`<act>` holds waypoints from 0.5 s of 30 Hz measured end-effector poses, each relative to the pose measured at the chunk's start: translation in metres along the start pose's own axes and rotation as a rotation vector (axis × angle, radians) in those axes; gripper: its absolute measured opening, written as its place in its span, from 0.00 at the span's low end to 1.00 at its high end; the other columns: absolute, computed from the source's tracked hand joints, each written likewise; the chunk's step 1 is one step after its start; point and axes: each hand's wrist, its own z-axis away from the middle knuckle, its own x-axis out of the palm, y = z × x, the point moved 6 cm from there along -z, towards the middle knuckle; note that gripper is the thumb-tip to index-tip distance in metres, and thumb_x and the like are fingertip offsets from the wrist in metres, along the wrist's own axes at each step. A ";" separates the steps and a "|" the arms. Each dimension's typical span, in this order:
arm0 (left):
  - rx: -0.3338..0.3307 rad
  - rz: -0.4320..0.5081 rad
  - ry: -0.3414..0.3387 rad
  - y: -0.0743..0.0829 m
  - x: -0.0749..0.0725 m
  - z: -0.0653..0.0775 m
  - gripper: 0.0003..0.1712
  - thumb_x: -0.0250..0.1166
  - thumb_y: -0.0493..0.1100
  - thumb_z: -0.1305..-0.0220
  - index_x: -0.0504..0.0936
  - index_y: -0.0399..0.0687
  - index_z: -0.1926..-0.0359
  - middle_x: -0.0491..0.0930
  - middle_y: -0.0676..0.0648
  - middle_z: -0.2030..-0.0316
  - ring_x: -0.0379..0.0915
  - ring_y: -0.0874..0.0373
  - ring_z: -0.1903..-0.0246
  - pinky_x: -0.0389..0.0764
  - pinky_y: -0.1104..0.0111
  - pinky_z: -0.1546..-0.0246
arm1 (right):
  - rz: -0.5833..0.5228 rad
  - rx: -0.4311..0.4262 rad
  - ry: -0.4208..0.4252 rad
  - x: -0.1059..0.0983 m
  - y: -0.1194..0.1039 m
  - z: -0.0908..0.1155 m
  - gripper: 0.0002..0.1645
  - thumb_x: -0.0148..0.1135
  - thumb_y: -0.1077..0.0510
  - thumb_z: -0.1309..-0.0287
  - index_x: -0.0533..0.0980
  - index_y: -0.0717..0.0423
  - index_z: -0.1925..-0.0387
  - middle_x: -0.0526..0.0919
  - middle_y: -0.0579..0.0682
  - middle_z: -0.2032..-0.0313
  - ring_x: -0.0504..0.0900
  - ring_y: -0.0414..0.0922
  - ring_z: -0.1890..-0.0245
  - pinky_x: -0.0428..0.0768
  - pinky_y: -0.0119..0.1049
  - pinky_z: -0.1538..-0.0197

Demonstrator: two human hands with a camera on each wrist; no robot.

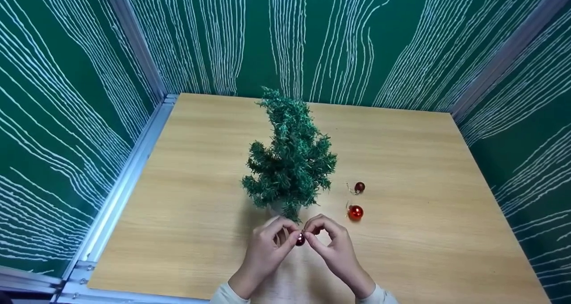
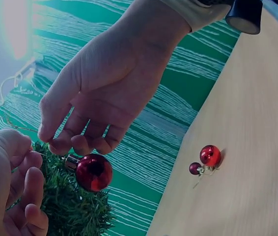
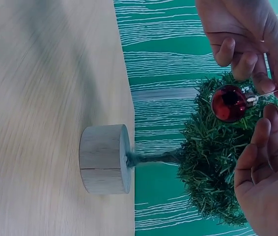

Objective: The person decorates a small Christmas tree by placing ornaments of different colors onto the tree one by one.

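A shiny dark red Christmas ball (image 1: 300, 239) with a silver cap hangs between my two hands, in front of the small artificial Christmas tree (image 1: 290, 156). My left hand (image 1: 267, 248) pinches the ball's thin hanging string between thumb and forefinger. From the other side, my right hand (image 1: 337, 246) pinches the string near the same spot, its thumb and forefinger together. Seen from the right wrist, the ball (image 3: 229, 103) dangles below both sets of fingertips. Tree branches behind it show in both wrist views.
Right of the tree, a bright red ball (image 1: 355, 213) and a smaller dark red ball (image 1: 359, 187) lie on the wooden table (image 1: 415, 241), with gold strings. The tree stands on a round pale wooden base (image 3: 104, 159). Green, white-streaked panels (image 1: 254, 36) enclose the table.
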 end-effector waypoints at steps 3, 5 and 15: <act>-0.015 0.005 0.004 -0.003 -0.003 0.000 0.04 0.69 0.38 0.40 0.81 0.51 0.66 0.76 0.56 0.76 0.68 0.70 0.79 0.71 0.81 0.79 | -0.012 0.023 0.001 0.001 -0.006 -0.003 0.09 0.64 0.75 0.47 0.76 0.61 0.71 0.81 0.53 0.71 0.77 0.36 0.67 0.76 0.30 0.62; -0.026 0.006 0.008 -0.005 -0.004 0.001 0.04 0.68 0.39 0.40 0.81 0.50 0.66 0.76 0.56 0.75 0.68 0.70 0.79 0.71 0.80 0.79 | -0.012 0.037 0.005 0.002 -0.007 -0.003 0.09 0.64 0.75 0.47 0.76 0.61 0.71 0.81 0.54 0.71 0.77 0.35 0.67 0.76 0.30 0.62; -0.035 -0.010 0.043 -0.011 -0.010 0.001 0.05 0.69 0.36 0.42 0.80 0.49 0.67 0.73 0.56 0.80 0.64 0.72 0.80 0.67 0.81 0.81 | 0.010 0.018 -0.007 0.008 0.012 -0.001 0.09 0.66 0.73 0.48 0.78 0.59 0.69 0.81 0.50 0.72 0.77 0.37 0.69 0.76 0.30 0.64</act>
